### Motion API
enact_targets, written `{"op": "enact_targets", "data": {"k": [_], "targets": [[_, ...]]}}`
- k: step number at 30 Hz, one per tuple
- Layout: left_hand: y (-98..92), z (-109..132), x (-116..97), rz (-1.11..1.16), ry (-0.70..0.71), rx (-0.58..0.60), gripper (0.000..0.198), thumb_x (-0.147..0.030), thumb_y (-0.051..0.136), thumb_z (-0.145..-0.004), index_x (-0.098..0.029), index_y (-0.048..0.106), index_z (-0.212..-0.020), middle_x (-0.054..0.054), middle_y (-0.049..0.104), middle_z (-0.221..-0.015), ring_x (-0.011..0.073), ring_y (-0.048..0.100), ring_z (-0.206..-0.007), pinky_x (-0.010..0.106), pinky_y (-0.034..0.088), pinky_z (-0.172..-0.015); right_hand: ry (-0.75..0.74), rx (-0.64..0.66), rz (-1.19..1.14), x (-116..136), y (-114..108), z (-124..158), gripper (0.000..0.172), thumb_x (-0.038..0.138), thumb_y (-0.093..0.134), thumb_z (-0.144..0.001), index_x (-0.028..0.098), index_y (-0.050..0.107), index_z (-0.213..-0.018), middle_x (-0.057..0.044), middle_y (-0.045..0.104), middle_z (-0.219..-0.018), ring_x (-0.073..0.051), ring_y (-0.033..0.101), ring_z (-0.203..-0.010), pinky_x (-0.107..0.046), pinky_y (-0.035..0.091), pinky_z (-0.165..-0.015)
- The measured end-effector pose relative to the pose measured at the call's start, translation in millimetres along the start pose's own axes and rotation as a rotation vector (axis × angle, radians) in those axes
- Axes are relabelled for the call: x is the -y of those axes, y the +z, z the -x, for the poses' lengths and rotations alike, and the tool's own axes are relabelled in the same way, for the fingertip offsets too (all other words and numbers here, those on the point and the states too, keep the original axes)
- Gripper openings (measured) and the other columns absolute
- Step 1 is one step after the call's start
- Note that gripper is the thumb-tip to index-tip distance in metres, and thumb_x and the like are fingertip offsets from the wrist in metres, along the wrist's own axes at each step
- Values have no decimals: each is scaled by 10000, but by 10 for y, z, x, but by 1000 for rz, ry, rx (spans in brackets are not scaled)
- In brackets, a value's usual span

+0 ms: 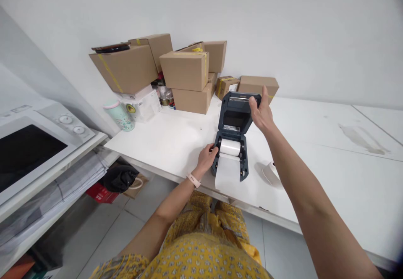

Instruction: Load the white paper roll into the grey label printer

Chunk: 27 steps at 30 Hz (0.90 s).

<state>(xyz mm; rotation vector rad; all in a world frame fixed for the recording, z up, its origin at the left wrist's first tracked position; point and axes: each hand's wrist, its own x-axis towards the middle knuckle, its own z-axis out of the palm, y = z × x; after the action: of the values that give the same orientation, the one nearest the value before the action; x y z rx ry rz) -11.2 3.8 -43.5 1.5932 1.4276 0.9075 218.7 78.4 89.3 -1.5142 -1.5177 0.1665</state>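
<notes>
**Two hands on one open printer**

One printer stands on the one table, near its front edge, its single lid raised. Two hands attend it. The right hand grasps the lid at its upper right corner, thumb on the inner face. The left hand, one band on its wrist, touches the base's left side with bent fingers; whether it grips, I cannot tell.

Two rolls show: a white roll inside the printer, with one strip lying out over the front, and a spare roll to the right, partly hidden by the right forearm.

Farther back are at least seven brown boxes, one white box and one cup.
</notes>
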Motion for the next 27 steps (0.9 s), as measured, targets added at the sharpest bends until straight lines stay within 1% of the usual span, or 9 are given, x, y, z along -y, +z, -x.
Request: {"op": "enact_targets", "data": {"k": [4, 6, 7, 9, 12, 14, 18, 22, 27], "targets": [[-81, -248, -231, -395, -47, 100, 410, -325, 542, -845, -201, 597, -1232, 113, 699, -1203, 281, 631, -1132, 359, 493, -900, -149, -150, 129, 51, -2, 284, 778, 601, 424, -950, 155, 247, -1561, -168, 296, -1621, -318, 276, -1501, -539, 270, -1204], [-105, -351, -304, -522, -56, 181, 431, -313, 567, -810, -193, 585, -1224, 128, 708, -1179, 300, 649, -1110, 359, 498, -866, -237, -163, 144, 33, 61, 545, 642, 531, 399, -977, 163, 383, -1502, -152, 427, -1549, -289, 370, -1451, -490, 308, -1199], [-114, -392, -323, -568, -53, 221, 429, -318, 573, -798, -186, 587, -1207, 137, 713, -1163, 309, 659, -1093, 360, 500, -850, -254, -70, 138, 1, 105, 667, 588, 514, 402, -978, 180, 452, -1460, -140, 511, -1484, -285, 450, -1393, -479, 356, -1171], [-129, -449, -334, -632, -34, 288, 397, -344, 562, -799, -177, 603, -1156, 148, 719, -1138, 323, 669, -1074, 361, 501, -833, -241, 244, 148, -100, 198, 842, 568, 524, 471, -945, 206, 514, -1415, -119, 601, -1398, -301, 552, -1297, -484, 436, -1103], [-156, -491, -310, -643, -11, 373, 376, -392, 506, -832, -185, 615, -1127, 141, 721, -1140, 323, 677, -1051, 354, 503, -817, -159, 701, 261, -257, 307, 886, 732, 565, 577, -871, 206, 428, -1491, -124, 589, -1427, -333, 568, -1291, -492, 452, -1079], [-176, -508, -296, -621, -2, 430, 387, -395, 483, -838, -185, 614, -1136, 135, 722, -1137, 315, 684, -1020, 345, 505, -796, -122, 863, 349, -306, 351, 813, 811, 589, 589, -853, 196, 371, -1528, -134, 570, -1450, -340, 557, -1310, -486, 430, -1098], [-201, -544, -295, -599, 4, 494, 389, -346, 478, -822, -156, 620, -1131, 151, 721, -1133, 319, 686, -990, 345, 511, -775, -128, 961, 418, -275, 436, 669, 847, 607, 670, -774, 214, 444, -1489, -128, 554, -1469, -368, 525, -1342, -490, 400, -1121], [-198, -560, -295, -601, 1, 491, 398, -336, 488, -823, -151, 614, -1153, 157, 714, -1157, 328, 680, -1023, 354, 514, -805, -132, 978, 467, -239, 560, 651, 849, 505, 753, -693, 195, 501, -1442, -165, 615, -1389, -423, 552, -1292, -566, 382, -1105], [-191, -538, -287, -590, -6, 476, 426, -345, 498, -829, -153, 592, -1197, 160, 698, -1205, 329, 674, -1059, 365, 516, -841, -134, 1013, 410, -225, 516, 578, 827, 434, 789, -626, 216, 551, -1386, -133, 657, -1329, -381, 631, -1181, -482, 504, -994]]}}
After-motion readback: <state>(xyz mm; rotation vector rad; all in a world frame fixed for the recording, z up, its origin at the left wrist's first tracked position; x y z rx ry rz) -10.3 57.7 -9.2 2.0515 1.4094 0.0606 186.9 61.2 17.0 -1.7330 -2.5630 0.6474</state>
